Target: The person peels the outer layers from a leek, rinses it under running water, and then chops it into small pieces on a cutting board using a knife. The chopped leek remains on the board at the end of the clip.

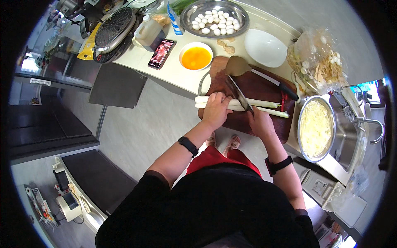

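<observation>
Two long white scallion stalks (266, 103) lie side by side across a dark wooden cutting board (229, 124). My left hand (216, 111) presses on them near their left ends, which stick out past the board's edge. A kitchen knife (240, 93) is in my right hand (261, 121), its blade across the stalks. Behind the knife, a spatula (237, 66) with a black handle rests on the board. Dried red chilies (283, 100) lie by the stalks' right ends.
Around the board stand a bowl of beaten egg (196, 58), a white bowl (265, 48), a steel bowl of eggs (186, 18), a phone (161, 54), a plastic bag of vegetables (321, 62) and a steel basin of pale shreds (315, 128) beside the sink (344, 139).
</observation>
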Available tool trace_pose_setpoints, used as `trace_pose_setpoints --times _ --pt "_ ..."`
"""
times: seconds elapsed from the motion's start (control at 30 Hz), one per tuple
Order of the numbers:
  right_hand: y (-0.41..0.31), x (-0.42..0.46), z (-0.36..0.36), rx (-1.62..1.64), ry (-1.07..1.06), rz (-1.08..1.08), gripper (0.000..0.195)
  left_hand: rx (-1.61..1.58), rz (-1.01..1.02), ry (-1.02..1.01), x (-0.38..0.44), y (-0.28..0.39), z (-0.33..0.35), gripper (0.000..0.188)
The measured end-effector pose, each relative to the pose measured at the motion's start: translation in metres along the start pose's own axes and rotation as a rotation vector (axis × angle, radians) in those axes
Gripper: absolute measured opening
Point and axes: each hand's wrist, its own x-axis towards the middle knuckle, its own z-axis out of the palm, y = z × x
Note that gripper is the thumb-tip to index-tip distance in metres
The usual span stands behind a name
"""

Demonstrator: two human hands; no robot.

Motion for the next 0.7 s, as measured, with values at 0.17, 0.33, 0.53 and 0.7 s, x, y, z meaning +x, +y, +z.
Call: trace_pose_setpoints --times 0.17,0.33,0.53,0.7 --pt "0.004 -0.016 -0.009 -0.02 -0.04 0.048 0.027 0.028 -0.008 0.001 -0.001 -0.002 0.001 0.046" --pt "0.018 -0.011 -0.007 -0.004 0.001 0.007 0.027 0.069 -0.004 -0.155 0.0 -0.002 -0.012 0.047" --pt "0.019 0.005 -0.008 0.067 0.025 0.002 0.03 0.047 0.07 -0.183 -0.007 0.003 -0.019 0.046" --pt "0.03 0.007 -0.014 0.246 0.148 -0.075 0.028 -0.026 0.31 -0.208 0.0 0.022 0.007 0.041"
